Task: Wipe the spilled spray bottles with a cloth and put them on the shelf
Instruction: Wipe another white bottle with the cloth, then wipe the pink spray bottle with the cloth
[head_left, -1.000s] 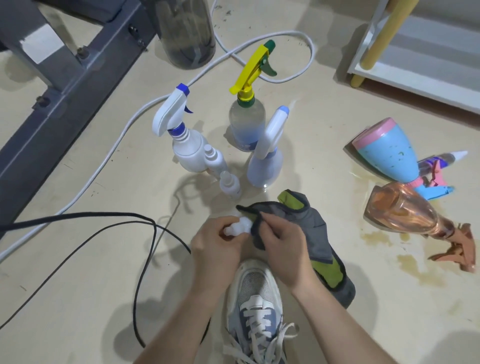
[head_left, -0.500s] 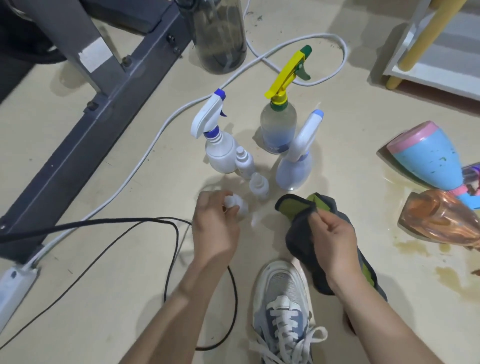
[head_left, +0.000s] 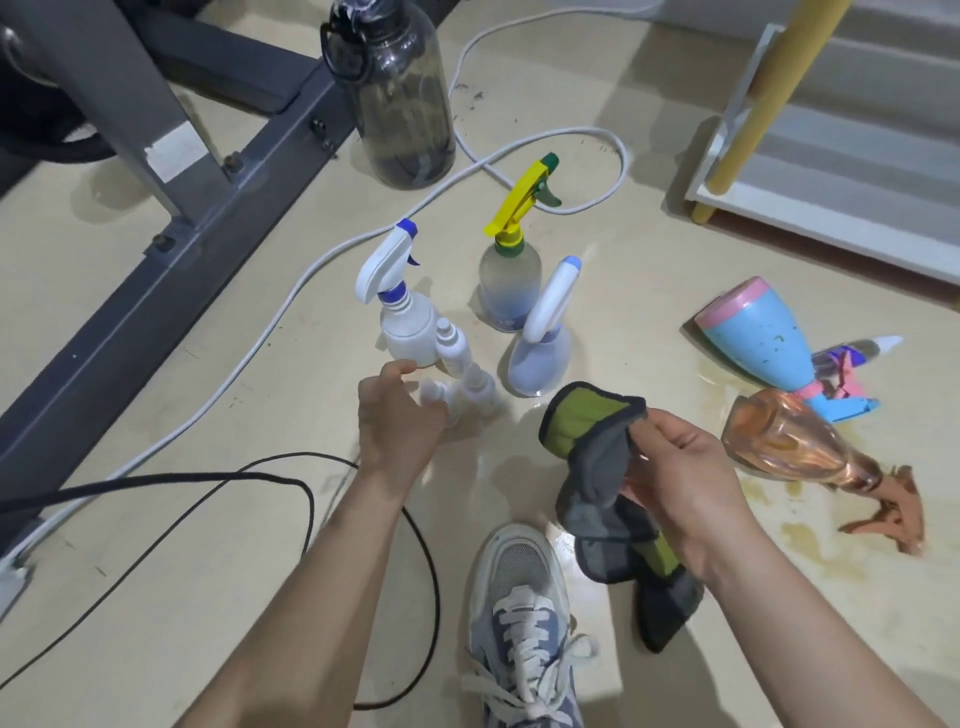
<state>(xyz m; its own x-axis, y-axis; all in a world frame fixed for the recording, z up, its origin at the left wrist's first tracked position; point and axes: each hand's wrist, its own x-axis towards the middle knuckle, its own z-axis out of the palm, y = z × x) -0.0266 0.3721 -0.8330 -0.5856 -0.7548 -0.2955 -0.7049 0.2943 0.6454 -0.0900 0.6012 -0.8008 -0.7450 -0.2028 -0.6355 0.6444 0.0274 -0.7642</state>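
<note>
The left hand (head_left: 400, 415) is curled beside a small bottle (head_left: 432, 395) low over the floor (head_left: 597, 291). Blur hides whether it grasps the bottle or merely touches it. The right hand (head_left: 680, 478) pinches a grey-green cloth (head_left: 587, 467), which hangs down from its fingers.

Just beyond the left hand, five bottles stand upright close together: two more small ones (head_left: 453, 345), a white sprayer (head_left: 402, 322), a yellow-trigger sprayer (head_left: 511, 280) and a pale-blue sprayer (head_left: 543, 345). These look dealt with as far as wiping goes.

To the right of the right hand, an amber bottle (head_left: 795, 441) and a blue-and-pink bottle (head_left: 753, 332) lie on their sides among brown spill (head_left: 810, 540), apparently not yet wiped.

The shelf (head_left: 831, 218) is well beyond the right hand, and the part in view holds no bottle. By my judgement the wiping is mostly done, and all the shelving is left.

No brand, label or writing is readable on anything.
</note>
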